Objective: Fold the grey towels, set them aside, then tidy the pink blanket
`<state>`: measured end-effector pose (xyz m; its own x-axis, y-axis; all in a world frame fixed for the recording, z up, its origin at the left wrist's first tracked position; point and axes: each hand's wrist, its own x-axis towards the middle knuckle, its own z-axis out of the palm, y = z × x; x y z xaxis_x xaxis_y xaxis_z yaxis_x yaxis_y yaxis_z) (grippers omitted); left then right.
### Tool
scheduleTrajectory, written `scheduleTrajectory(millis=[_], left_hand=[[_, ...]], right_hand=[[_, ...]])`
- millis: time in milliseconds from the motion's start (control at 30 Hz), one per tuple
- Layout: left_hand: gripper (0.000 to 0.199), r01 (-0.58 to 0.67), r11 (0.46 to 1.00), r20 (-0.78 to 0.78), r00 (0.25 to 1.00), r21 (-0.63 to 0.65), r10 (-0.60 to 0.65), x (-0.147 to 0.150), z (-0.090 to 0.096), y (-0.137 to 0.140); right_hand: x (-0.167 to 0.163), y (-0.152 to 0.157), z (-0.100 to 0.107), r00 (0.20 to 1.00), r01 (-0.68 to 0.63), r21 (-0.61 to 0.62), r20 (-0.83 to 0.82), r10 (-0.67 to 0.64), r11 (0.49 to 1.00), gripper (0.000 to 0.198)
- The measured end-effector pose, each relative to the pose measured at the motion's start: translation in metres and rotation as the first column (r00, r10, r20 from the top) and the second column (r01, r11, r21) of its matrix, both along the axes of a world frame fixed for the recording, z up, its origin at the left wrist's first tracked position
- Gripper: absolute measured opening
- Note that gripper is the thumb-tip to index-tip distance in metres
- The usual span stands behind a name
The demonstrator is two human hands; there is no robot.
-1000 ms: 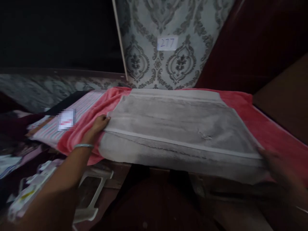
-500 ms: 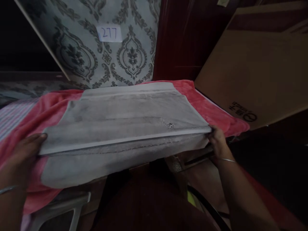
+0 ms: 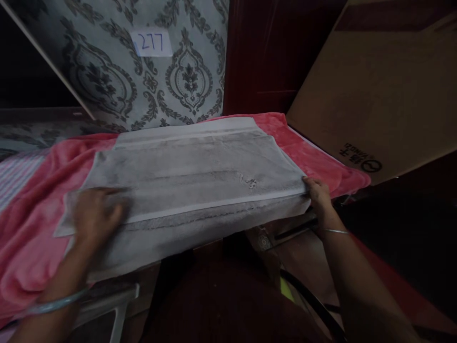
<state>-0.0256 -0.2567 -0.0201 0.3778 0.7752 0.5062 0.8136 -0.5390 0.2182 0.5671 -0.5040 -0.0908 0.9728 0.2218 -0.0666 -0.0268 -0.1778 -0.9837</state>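
A worn grey cloth (image 3: 185,164), folded in layers with a frayed hole right of its middle, lies over a pink plush blanket (image 3: 32,252). At the cloth's right front corner, my right hand (image 3: 319,195) pinches the folded edge between thumb and fingers. My left hand (image 3: 96,214) is over the left part of the cloth, blurred by motion, its thumb and fingers apart. Whether its palm presses on the cloth I cannot tell. The cloth's lower layer hangs toward me below the fold.
A large cardboard box (image 3: 385,95) leans at the right behind the blanket. Behind stand a patterned wall with a paper marked 277 (image 3: 152,43) and a dark red panel (image 3: 262,57). A striped fabric (image 3: 19,174) lies at left; a pale plastic frame (image 3: 117,305) is below.
My left hand has let go of the cloth's left front corner and moved right onto the cloth. My right hand keeps its hold at the right corner. The view has shifted slightly.
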Motion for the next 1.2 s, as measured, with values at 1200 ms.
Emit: scheduleTrajectory(millis=[1200], left_hand=[[0.014, 0.718, 0.676, -0.219, 0.696, 0.166, -0.684, 0.137, -0.04, -0.082]], right_hand=[[0.001, 0.008, 0.007, 0.986, -0.092, -0.094, 0.129, 0.104, 0.991, 0.031]])
